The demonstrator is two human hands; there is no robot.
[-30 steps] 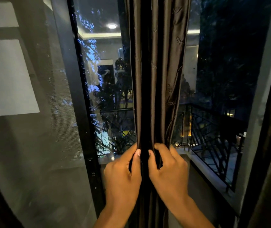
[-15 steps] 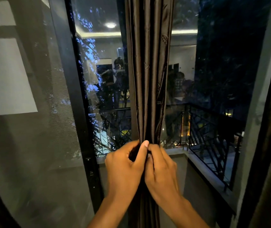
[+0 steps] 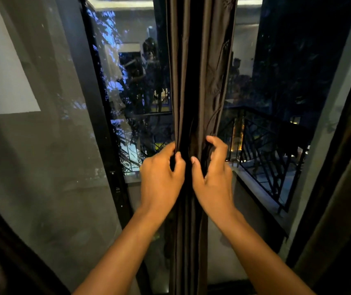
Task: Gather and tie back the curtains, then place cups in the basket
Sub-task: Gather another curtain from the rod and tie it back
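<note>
A dark brown curtain (image 3: 195, 67) hangs bunched into a narrow column in front of the window, at the middle of the view. My left hand (image 3: 160, 177) grips its left folds, thumb and fingers curled round the cloth. My right hand (image 3: 211, 175) grips the right folds, its fingers hooked round the edge of the bunch. The two hands sit side by side at the same height, a small gap of cloth between them. No cups or basket are in view.
A black window frame (image 3: 100, 124) runs down left of the curtain, with a mesh screen panel (image 3: 42, 167) beyond it. Outside, a dark balcony railing (image 3: 268, 150) shows through the glass. More dark curtain fabric (image 3: 345, 188) hangs at the right edge.
My hands have drawn a little apart and my right fingers have opened out to hook round more of the right folds. The bunch is a bit wider at hand height.
</note>
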